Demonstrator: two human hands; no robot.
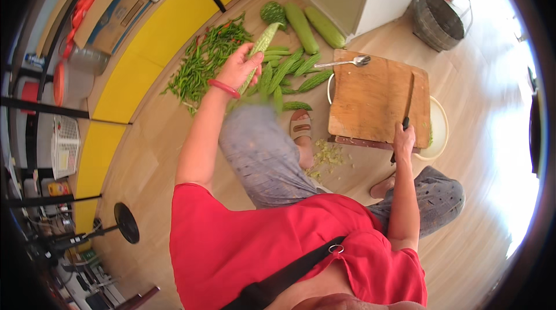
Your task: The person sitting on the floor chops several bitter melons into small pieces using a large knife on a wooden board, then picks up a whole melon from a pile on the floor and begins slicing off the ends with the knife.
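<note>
My left hand [240,68] is closed around a long, pale green bitter melon [265,39], lifted over the vegetables on the floor. More bitter melons [284,72] lie below and to the right of it. My right hand [403,136] grips a knife [410,98] by its black handle, its long blade lying along the right side of a wooden cutting board [370,98]. A metal spoon [347,62] rests across the board's far left edge. Under the board, partly hidden, a white basin [439,130] shows at the right.
Heaped green chili peppers [205,58] lie on the floor at left. Beyond the bitter melons are a speckled green pumpkin [272,12] and two long pale gourds [300,26]. Pale scraps [328,156] litter the floor between my feet. A grey bucket [438,22] stands far right, yellow-fronted shelving [136,72] at left.
</note>
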